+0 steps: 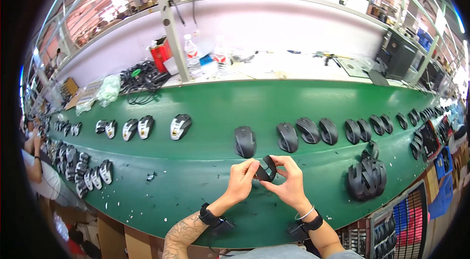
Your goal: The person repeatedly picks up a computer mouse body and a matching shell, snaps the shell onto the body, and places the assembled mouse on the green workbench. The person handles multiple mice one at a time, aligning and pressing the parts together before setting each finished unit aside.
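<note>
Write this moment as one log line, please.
Left hand: holding black curved piece | Right hand: holding same piece | Beyond: black mouse on green bench

Mice [245,142] line the workbench [210,107] left to right; nearer, a part [265,175] is between left hand [240,180] and right hand [292,180]; cables [139,79] lie far left.

A green tabletop [210,112] carries a row of black computer mice [287,137] from its middle toward the right. Mice with pale lower shells [181,127] stand spaced out on the left, more cluster at the left front, a heap of curved black parts [366,178] lies right, and small scraps [151,176] dot the front.
</note>
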`<state>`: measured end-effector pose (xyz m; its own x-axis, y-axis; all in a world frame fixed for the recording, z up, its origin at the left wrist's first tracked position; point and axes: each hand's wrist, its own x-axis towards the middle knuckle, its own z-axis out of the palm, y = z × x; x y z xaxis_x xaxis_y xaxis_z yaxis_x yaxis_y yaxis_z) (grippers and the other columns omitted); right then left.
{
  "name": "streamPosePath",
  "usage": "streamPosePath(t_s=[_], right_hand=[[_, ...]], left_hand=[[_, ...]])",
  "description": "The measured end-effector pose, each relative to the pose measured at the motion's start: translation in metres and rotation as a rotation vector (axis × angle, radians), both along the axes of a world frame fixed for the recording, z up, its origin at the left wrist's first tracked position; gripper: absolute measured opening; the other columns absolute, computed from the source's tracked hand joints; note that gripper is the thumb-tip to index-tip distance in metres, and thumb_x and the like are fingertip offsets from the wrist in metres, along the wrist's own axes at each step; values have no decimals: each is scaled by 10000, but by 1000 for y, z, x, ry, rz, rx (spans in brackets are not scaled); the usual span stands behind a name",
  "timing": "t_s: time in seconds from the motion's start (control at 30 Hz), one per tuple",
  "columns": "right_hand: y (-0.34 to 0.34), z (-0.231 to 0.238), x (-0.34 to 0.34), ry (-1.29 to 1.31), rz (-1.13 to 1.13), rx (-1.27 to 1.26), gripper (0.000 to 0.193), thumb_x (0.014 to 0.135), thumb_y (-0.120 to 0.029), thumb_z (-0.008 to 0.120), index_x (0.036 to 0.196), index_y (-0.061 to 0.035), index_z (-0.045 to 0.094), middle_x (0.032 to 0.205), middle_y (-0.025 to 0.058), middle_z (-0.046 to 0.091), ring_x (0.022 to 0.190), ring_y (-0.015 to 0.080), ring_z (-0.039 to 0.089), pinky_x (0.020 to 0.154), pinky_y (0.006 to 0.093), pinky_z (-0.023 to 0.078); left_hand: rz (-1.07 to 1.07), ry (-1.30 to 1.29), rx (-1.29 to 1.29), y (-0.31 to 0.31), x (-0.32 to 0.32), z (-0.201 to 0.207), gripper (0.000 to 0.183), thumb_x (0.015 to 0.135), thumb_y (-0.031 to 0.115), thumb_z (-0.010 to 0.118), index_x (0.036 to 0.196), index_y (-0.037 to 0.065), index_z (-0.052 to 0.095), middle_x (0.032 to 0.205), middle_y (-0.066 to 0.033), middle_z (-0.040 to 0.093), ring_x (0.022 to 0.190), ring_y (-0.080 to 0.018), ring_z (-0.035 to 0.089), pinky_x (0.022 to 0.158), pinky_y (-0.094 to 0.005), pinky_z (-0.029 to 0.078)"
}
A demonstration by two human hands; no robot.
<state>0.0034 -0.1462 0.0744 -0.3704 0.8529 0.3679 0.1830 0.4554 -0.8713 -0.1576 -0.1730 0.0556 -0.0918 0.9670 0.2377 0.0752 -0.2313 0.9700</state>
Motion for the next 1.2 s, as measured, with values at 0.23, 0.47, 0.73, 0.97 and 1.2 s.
streamPosePath(t_s=[0.23,0.47,0.73,0.97,1.2], right_hand=[[2,-25,-15,91,-60,65,593,683,-17,767,1232,-60,549,1150,118,560,1034,244,598,891,348,515],[2,-40,-9,-37,-50,301,387,721,-10,743,1093,-56,647,1208,168,508,1051,313,596,888,377,517],[5,-49,-9,-57,-121,358,344,691,-28,759,1023,-40,669,1170,146,542,1020,292,599,847,360,523],[-9,-33,-14,-33,-58,231,464,630,-65,790,1076,-80,665,1148,114,571,749,183,574,688,308,532],[-30,-38,-24,-10,-22,217,679,664,-172,833,1255,-5,544,1183,169,593,1046,301,600,883,363,494]], left_hand=[[-106,9,-59,25,-57,-6,260,941,212,542,911,-29,637,888,-75,654,868,-130,588,814,-297,459],[1044,869,-365,84,-220,-71,994,712,383,756,1404,-81,213,1452,-287,246,1403,-436,2,1147,-488,74],[914,725,-313,80,-195,-38,764,523,279,880,1051,-15,413,1109,-200,543,996,-341,564,855,-393,469],[249,-842,-381,10,-98,-37,401,935,426,497,1146,91,558,1039,-34,629,937,-187,606,825,-373,494],[299,-696,-303,-23,-30,-23,313,954,327,501,1146,81,535,1101,-56,595,996,-177,595,876,-398,485]])
